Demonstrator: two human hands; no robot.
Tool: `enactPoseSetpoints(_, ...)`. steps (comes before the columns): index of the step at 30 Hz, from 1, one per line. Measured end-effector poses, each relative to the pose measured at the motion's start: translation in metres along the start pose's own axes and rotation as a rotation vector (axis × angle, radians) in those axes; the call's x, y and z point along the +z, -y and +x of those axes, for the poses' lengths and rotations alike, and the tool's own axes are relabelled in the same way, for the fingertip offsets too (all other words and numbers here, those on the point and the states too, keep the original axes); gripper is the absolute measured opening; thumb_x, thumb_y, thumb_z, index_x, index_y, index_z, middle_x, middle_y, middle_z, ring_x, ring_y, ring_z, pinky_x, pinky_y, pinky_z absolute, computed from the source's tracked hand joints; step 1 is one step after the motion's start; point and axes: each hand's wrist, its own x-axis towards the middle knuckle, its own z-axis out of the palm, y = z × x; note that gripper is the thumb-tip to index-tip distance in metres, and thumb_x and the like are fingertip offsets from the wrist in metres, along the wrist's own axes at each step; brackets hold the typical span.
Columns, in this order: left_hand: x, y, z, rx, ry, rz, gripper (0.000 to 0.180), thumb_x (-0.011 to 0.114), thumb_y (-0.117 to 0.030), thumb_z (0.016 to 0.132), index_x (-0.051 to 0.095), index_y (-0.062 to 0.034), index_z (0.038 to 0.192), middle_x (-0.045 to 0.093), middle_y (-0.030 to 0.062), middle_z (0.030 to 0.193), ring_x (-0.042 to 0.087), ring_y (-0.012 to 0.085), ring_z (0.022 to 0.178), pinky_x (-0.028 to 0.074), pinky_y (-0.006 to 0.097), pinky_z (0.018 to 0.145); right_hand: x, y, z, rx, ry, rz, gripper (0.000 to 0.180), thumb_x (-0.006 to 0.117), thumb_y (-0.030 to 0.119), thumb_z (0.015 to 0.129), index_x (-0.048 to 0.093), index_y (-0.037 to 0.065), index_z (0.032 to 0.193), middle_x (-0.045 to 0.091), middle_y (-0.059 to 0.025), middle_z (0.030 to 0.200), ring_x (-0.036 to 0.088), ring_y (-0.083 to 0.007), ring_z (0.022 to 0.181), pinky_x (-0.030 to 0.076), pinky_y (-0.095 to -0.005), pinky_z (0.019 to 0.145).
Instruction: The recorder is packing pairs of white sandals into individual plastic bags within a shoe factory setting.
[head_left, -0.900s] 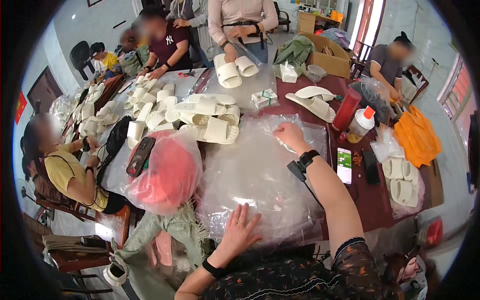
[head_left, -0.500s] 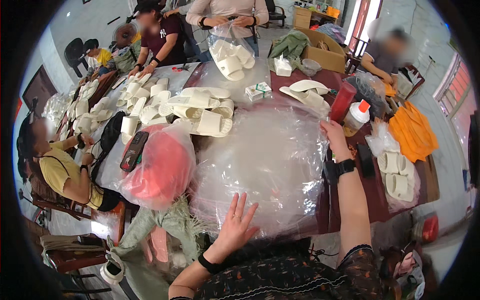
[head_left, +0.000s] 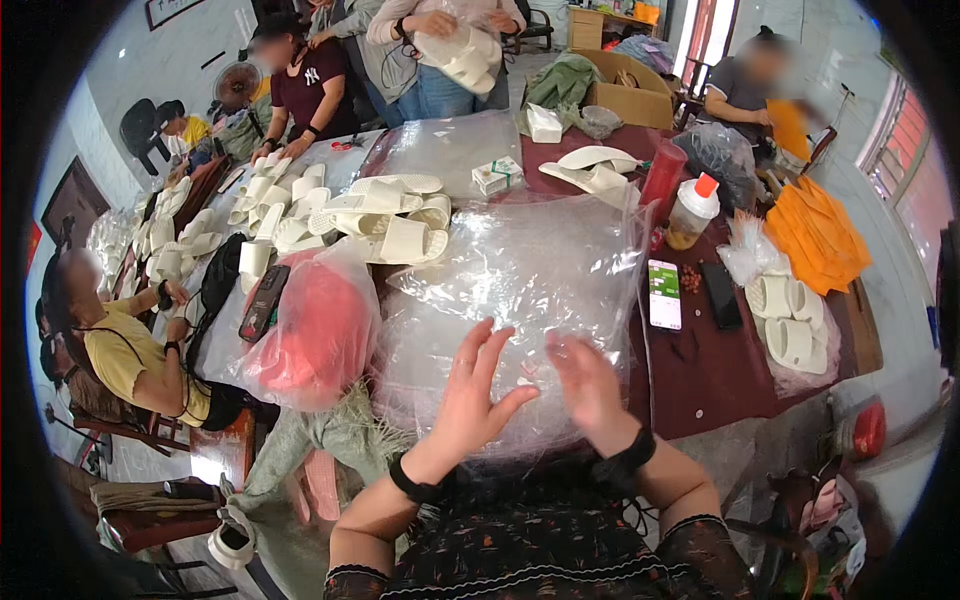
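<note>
A stack of clear plastic bags (head_left: 500, 270) lies flat in front of me on the table. Over its near part hovers my left hand (head_left: 470, 395), fingers spread, holding nothing. My right hand (head_left: 588, 390) is close beside it, also above the bags; its fingers are stretched out and somewhat blurred, and nothing shows in them. Whether either hand touches the plastic I cannot tell. Beyond the bags, to the left, is a heap of cream slippers (head_left: 405, 238). Another pair of cream slippers (head_left: 592, 170) lies past the far right corner of the stack.
Left of the bags sits a red bundle in plastic (head_left: 325, 330) with a dark handheld device (head_left: 266, 303). On the right are a lit phone (head_left: 664, 295), a black phone (head_left: 719, 295), an orange-topped bottle (head_left: 692, 215), bagged slippers (head_left: 792, 340) and orange bags (head_left: 818, 240). Several people work around the table.
My right hand has left the bags' right edge and come to the middle, near my left, which has moved forward. The lit phone is now uncovered. Across the table, a person has raised the bagged slippers.
</note>
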Motion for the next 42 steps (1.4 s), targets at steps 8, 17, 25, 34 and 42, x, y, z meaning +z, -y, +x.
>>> enactPoseSetpoints(8,0.016,-0.024,0.017,-0.037,0.304,0.459,0.099,0.076,-0.055,0.079,0.033,-0.0056,0.153,0.02,0.043,0.152,0.029,0.064,0.135,0.04,0.055,0.109,0.008,-0.078,-0.064,-0.071,0.375,-0.136,0.031,0.063,0.009,0.097,0.058,-0.002,0.125,0.064,-0.0135,0.117,0.061,-0.0214,0.113,0.048,-0.0366,0.097)
enactPoseSetpoints(17,0.024,0.044,-0.006,0.126,0.419,0.434,0.067,0.057,0.002,0.081,0.049,-0.0132,0.146,0.04,0.0316,0.148,0.046,0.0514,0.13,0.045,0.053,0.104,0.014,-0.043,-0.077,-0.063,0.967,-0.868,0.037,0.065,0.015,0.096,0.059,0.004,0.13,0.066,-0.0123,0.122,0.062,-0.0248,0.114,0.049,-0.0365,0.097)
enactPoseSetpoints(25,0.021,0.057,-0.037,0.215,0.495,0.569,0.058,0.063,-0.008,0.083,0.054,-0.0119,0.139,0.043,0.0307,0.147,0.046,0.0483,0.132,0.041,0.051,0.108,0.03,0.047,-0.055,-0.666,0.748,-1.17,0.035,0.07,0.012,0.088,0.065,0.007,0.122,0.063,-0.0109,0.124,0.061,-0.0294,0.112,0.048,-0.0408,0.096)
enactPoseSetpoints(34,-0.025,0.023,-0.041,0.066,0.606,0.342,0.083,0.075,-0.049,0.082,0.042,-0.0139,0.15,0.035,0.0284,0.154,0.031,0.0499,0.142,0.033,0.055,0.114,-0.04,-0.002,-0.021,-0.652,0.419,-1.734,0.035,0.075,0.024,0.079,0.066,0.008,0.109,0.061,-0.0125,0.121,0.058,-0.035,0.109,0.047,-0.0489,0.091)
enactPoseSetpoints(42,0.022,0.089,-0.041,0.033,0.342,0.677,0.095,0.066,-0.073,0.078,0.036,-0.0261,0.155,0.022,0.0271,0.161,0.019,0.0557,0.145,0.023,0.065,0.115,-0.032,0.028,-0.011,-0.59,0.631,-1.74,0.04,0.073,0.029,0.084,0.064,0.007,0.116,0.061,-0.0151,0.121,0.058,-0.0378,0.111,0.049,-0.0461,0.094)
